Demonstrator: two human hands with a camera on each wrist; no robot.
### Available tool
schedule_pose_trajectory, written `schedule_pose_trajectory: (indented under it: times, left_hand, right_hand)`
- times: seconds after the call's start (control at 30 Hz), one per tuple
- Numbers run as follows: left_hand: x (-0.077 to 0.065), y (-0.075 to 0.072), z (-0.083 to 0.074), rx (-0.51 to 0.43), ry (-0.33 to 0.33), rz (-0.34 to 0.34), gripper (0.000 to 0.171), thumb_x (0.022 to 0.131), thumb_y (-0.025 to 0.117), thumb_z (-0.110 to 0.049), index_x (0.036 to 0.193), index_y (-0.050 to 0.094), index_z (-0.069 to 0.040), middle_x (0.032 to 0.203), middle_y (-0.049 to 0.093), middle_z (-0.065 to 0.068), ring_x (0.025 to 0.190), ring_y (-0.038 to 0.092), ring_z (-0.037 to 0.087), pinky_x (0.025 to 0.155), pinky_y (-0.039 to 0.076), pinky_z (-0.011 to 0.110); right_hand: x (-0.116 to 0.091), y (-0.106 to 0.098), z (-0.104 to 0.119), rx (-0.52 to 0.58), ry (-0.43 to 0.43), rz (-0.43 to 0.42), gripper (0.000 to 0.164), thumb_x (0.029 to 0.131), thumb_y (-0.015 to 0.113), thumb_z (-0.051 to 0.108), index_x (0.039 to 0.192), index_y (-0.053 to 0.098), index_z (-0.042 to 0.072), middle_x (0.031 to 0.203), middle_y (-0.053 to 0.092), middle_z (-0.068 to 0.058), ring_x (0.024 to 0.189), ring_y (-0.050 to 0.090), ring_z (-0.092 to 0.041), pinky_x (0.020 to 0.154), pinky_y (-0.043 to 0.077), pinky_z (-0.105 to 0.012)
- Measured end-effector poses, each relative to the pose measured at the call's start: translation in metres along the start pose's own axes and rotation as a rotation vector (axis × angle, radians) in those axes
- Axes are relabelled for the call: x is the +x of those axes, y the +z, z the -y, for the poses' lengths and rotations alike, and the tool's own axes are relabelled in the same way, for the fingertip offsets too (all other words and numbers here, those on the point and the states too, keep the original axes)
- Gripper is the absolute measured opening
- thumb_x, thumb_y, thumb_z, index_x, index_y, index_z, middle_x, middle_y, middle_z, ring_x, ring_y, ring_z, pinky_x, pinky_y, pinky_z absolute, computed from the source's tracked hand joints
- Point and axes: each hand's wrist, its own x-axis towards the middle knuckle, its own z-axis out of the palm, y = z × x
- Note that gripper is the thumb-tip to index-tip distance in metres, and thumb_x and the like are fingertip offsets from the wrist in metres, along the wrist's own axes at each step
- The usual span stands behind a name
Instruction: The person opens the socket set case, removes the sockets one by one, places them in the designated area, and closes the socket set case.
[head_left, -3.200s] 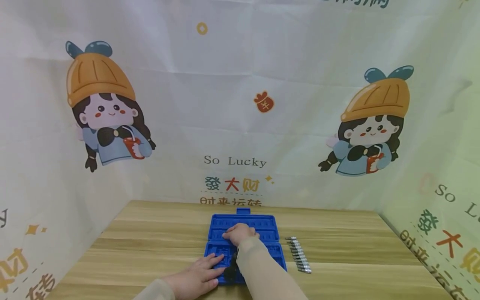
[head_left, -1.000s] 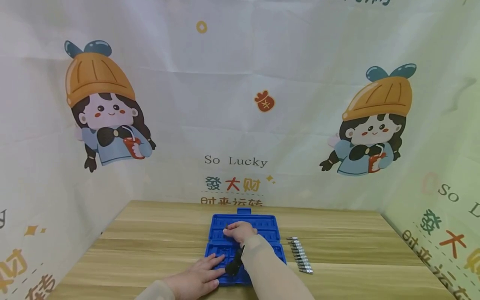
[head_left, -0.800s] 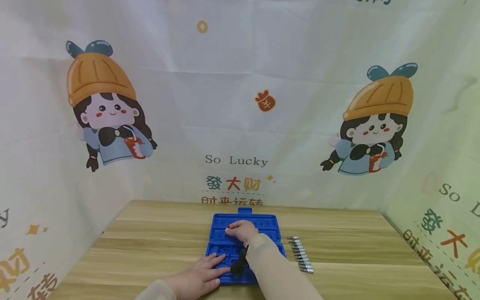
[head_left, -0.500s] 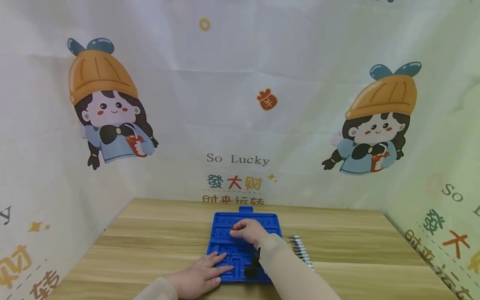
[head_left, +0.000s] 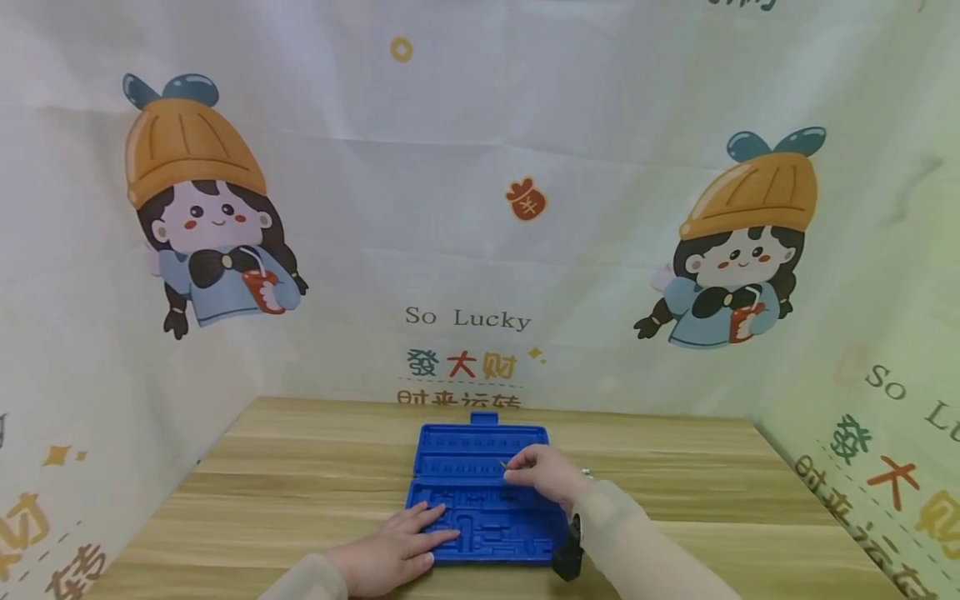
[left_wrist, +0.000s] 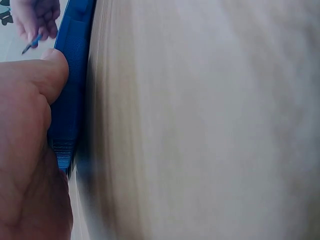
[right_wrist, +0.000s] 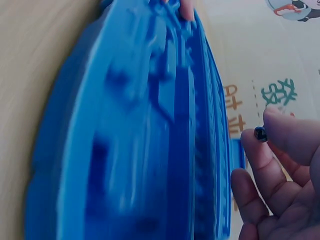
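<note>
A blue plastic tool case (head_left: 495, 560) lies unfolded on the table, its moulded slots facing up. My left hand (head_left: 390, 546) rests on the case's left edge with its fingers spread; in the left wrist view the thumb (left_wrist: 52, 70) lies along the blue side wall. Above the right part of the case lid (head_left: 450, 455), my right hand (head_left: 547, 477) pinches a small slim metal bit (head_left: 503, 466) between thumb and fingertips. The right wrist view shows the dark end of this bit (right_wrist: 260, 134), apart from the case.
One silver end of a metal piece (head_left: 587, 473) peeks out past my right wrist; sleeve and hand hide what lies there. The wooden table (head_left: 300, 467) meets a printed cloth backdrop (head_left: 360, 250) at the back and sides.
My right hand has moved right across the lid, carrying the small bit. The row of small metal pieces at the right is now mostly hidden behind my arm. My left hand stays put.
</note>
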Motion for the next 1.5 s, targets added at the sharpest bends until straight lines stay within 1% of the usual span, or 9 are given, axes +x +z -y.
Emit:
schedule_pose_trajectory:
  times: [0.3,0.43,0.63,0.83,0.9,1.0,1.17,1.3,1.5]
  left_hand:
    - [0.001,0.002,0.005,-0.009,0.016,0.005,0.047,0.104,0.035,-0.044,0.150,0.034,-0.034,0.159,0.020,0.006,0.145,0.013,0.035,0.110,0.018,0.060]
    - [0.001,0.001,0.004,-0.009,0.020,0.003,0.048,0.104,0.035,-0.043,0.150,0.033,-0.033,0.159,0.020,0.007,0.145,0.013,0.036,0.111,0.017,0.060]
    - [0.001,-0.001,0.001,-0.038,0.003,0.015,0.047,0.103,0.037,-0.043,0.150,0.034,-0.035,0.159,0.019,0.005,0.145,0.012,0.035,0.111,0.016,0.060]
    - [0.002,-0.001,0.002,-0.013,0.017,0.005,0.047,0.104,0.037,-0.042,0.150,0.034,-0.034,0.159,0.020,0.007,0.145,0.013,0.036,0.110,0.017,0.060]
    - [0.002,-0.001,0.002,-0.009,0.021,0.004,0.047,0.104,0.037,-0.043,0.150,0.034,-0.034,0.159,0.021,0.007,0.145,0.013,0.036,0.110,0.017,0.060]
    - [0.002,-0.001,0.002,-0.009,0.021,0.006,0.047,0.103,0.037,-0.043,0.150,0.034,-0.034,0.159,0.021,0.006,0.145,0.014,0.035,0.111,0.017,0.060]
    - [0.001,-0.001,0.002,0.001,0.018,0.001,0.047,0.104,0.036,-0.043,0.150,0.035,-0.033,0.159,0.022,0.007,0.145,0.014,0.035,0.111,0.017,0.059]
    - [0.001,-0.002,0.001,-0.015,0.013,0.001,0.047,0.103,0.037,-0.042,0.150,0.036,-0.033,0.159,0.022,0.007,0.145,0.014,0.036,0.111,0.017,0.060]
    - [0.002,-0.001,0.002,-0.028,0.010,0.003,0.047,0.103,0.037,-0.043,0.149,0.036,-0.034,0.159,0.022,0.007,0.145,0.014,0.036,0.110,0.017,0.061]
  right_hand:
    - [-0.025,-0.030,-0.019,-0.029,0.000,0.029,0.011,0.090,0.068,0.013,0.093,0.068,0.003,0.090,0.064,-0.002,0.085,0.058,-0.015,0.076,0.049,-0.037]
    - [-0.040,-0.042,-0.029,-0.054,-0.045,0.033,0.009,0.089,0.068,0.010,0.090,0.067,0.002,0.083,0.063,-0.001,0.078,0.056,-0.014,0.069,0.048,-0.033]
    - [-0.063,-0.057,-0.049,-0.151,-0.147,0.012,0.006,0.085,0.071,0.008,0.083,0.066,0.004,0.077,0.062,0.002,0.072,0.054,-0.013,0.063,0.046,-0.028]
    - [-0.083,-0.068,-0.062,-0.263,-0.132,-0.036,0.007,0.082,0.074,0.010,0.080,0.068,0.010,0.075,0.062,0.005,0.067,0.051,-0.010,0.057,0.043,-0.025]
    - [-0.089,-0.070,-0.065,-0.316,-0.131,-0.052,0.008,0.080,0.076,0.010,0.078,0.068,0.011,0.074,0.062,0.008,0.065,0.051,-0.007,0.057,0.043,-0.024]
    - [-0.096,-0.070,-0.069,-0.420,-0.149,-0.083,0.012,0.077,0.078,0.012,0.074,0.067,0.016,0.071,0.061,0.014,0.063,0.049,-0.002,0.062,0.041,-0.026]
    - [-0.099,-0.068,-0.073,-0.549,-0.182,-0.112,0.016,0.072,0.081,0.016,0.070,0.066,0.022,0.068,0.060,0.021,0.062,0.048,0.005,0.073,0.035,-0.036]
    - [-0.100,-0.065,-0.074,-0.602,-0.184,-0.133,0.019,0.071,0.083,0.019,0.069,0.064,0.025,0.067,0.059,0.023,0.065,0.048,0.003,0.076,0.034,-0.040]
    - [-0.098,-0.061,-0.078,-0.641,-0.194,-0.197,0.025,0.067,0.085,0.021,0.064,0.061,0.026,0.066,0.055,0.023,0.073,0.044,-0.005,0.073,0.034,-0.037]
